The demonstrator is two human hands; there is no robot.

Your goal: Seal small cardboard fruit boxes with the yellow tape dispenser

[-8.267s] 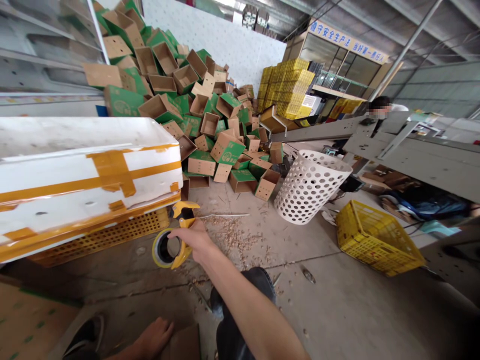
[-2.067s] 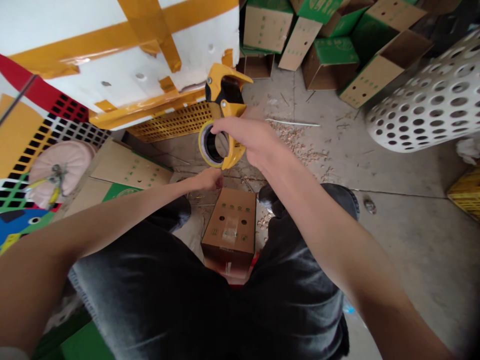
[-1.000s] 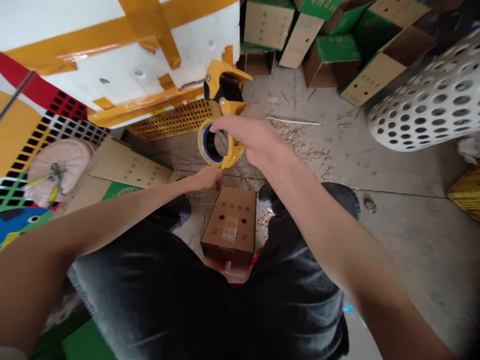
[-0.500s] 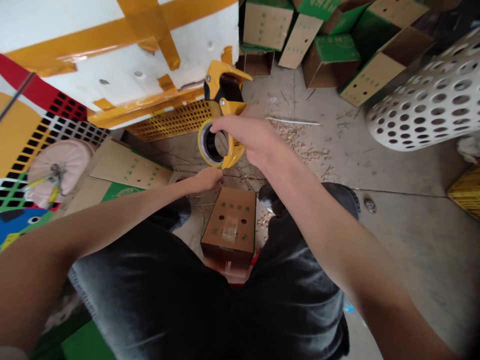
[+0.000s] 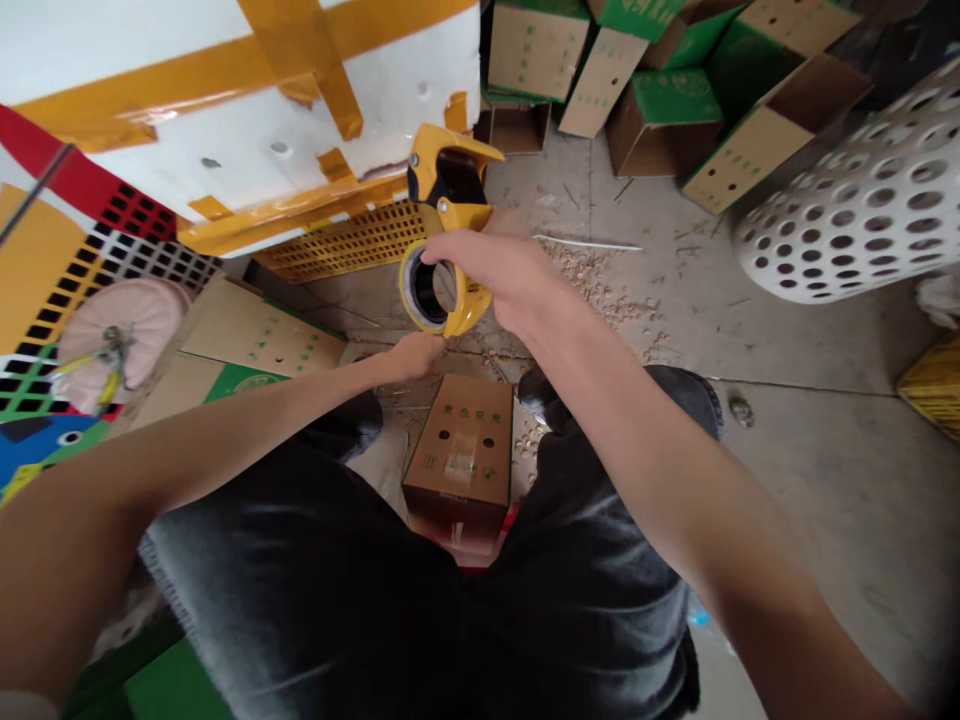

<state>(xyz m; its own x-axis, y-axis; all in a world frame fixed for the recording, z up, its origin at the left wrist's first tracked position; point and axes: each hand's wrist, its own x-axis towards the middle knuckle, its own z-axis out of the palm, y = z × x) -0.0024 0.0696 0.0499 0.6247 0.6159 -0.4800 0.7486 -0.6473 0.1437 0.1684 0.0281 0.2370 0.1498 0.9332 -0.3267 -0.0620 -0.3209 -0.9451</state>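
Note:
A yellow tape dispenser (image 5: 469, 218) with black parts and a roll of tape (image 5: 422, 290) is held up by my right hand (image 5: 499, 268). The fingers of that hand wrap around its handle, and the thumb lies over the roll. My left hand (image 5: 418, 356) is closed right at the dispenser's lower tip; what its fingers pinch is too small to make out. Below both hands, a brown cardboard box (image 5: 465, 435) stands between my legs, with a strip of clear tape down its upper face and two round holes.
A white foam box (image 5: 360, 110) bound with brown tape stands ahead on a yellow crate (image 5: 349, 245). Several green-and-brown cartons (image 5: 536, 50) lie at the back. To the right is a white perforated basket (image 5: 847, 230). A pink round stool (image 5: 124, 325) holding pliers (image 5: 111, 365) is at left.
Almost nothing differs. The view has shifted very slightly, while both hands and the tape dispenser keep their places above the box.

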